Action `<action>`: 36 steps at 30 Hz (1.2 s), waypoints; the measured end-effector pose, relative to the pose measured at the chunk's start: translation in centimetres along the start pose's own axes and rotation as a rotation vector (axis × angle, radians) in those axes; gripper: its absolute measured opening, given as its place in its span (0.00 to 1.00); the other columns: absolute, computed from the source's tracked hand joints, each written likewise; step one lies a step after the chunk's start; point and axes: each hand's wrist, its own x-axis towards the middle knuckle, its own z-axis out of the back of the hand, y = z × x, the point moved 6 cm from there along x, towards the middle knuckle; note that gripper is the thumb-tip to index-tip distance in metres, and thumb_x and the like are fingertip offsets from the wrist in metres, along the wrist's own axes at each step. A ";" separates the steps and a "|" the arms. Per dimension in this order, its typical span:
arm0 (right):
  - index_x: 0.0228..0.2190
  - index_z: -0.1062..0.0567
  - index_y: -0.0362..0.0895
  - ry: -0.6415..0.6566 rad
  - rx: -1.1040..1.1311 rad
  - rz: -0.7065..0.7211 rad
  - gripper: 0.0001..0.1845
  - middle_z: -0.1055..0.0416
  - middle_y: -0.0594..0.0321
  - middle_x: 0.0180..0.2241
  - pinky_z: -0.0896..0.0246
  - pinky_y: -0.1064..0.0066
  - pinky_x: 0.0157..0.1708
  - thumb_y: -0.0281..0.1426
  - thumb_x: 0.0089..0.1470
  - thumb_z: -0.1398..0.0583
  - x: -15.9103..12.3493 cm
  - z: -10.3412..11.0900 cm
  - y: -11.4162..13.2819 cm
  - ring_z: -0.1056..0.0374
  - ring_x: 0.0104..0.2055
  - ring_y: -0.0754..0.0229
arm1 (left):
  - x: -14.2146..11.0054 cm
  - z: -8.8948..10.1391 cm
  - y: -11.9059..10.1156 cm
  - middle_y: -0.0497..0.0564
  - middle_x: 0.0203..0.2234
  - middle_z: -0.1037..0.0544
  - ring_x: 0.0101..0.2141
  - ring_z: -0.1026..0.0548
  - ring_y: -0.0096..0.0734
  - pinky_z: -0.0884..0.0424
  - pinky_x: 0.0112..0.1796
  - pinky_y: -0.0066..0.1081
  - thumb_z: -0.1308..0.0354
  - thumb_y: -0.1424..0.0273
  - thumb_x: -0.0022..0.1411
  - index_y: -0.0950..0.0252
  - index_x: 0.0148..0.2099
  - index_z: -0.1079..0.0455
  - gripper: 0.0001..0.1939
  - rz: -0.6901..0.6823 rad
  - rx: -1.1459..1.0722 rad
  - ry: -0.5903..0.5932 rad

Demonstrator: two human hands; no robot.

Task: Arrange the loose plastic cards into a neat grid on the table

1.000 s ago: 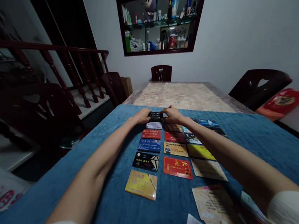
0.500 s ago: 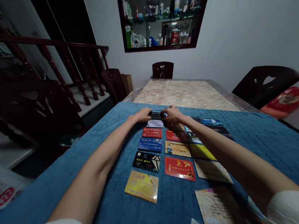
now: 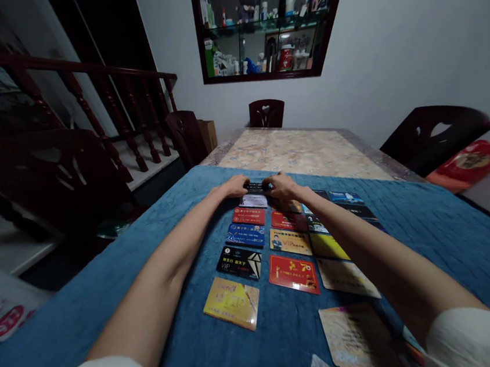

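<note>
A black card lies at the far end of the left column of cards, gripped at its two sides. My left hand has its fingers closed on the left edge, while my right hand pinches the right edge. Just below it sits a white card. Nearer me in that column come a red card, a blue card, a black VIP card and a gold card. My right forearm partly covers the columns to the right.
A blue cloth covers the near part of the table, with patterned tabletop beyond. Further cards include a red one and a worn beige one. Dark chairs stand around; a red bag is at right.
Both hands stay at the black card, with only slight finger movement. The cards keep their places; the view has shifted very slightly.
</note>
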 end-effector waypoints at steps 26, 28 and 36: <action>0.51 0.24 0.48 -0.105 -0.039 0.121 0.21 0.28 0.51 0.51 0.47 0.59 0.44 0.33 0.54 0.40 -6.8 3.7 0.5 0.44 0.56 0.42 | -5.5 1.9 -3.1 0.58 0.48 0.28 0.52 0.30 0.44 0.34 0.57 0.43 0.47 0.74 0.57 0.67 0.51 0.27 0.19 -0.186 -0.093 -0.295; 0.49 0.23 0.48 -0.118 -0.036 0.123 0.19 0.28 0.51 0.51 0.48 0.59 0.43 0.31 0.56 0.42 -8.0 4.2 0.6 0.44 0.55 0.43 | -6.4 2.1 -4.0 0.58 0.48 0.28 0.52 0.30 0.44 0.34 0.56 0.44 0.47 0.74 0.58 0.67 0.50 0.27 0.18 -0.222 -0.095 -0.317; 0.48 0.22 0.46 -0.163 -0.014 0.136 0.18 0.26 0.51 0.47 0.51 0.61 0.40 0.30 0.57 0.43 -13.2 5.2 0.7 0.43 0.53 0.44 | -10.5 2.7 -9.0 0.59 0.48 0.27 0.50 0.29 0.43 0.32 0.53 0.44 0.48 0.76 0.60 0.68 0.49 0.26 0.16 -0.335 -0.101 -0.350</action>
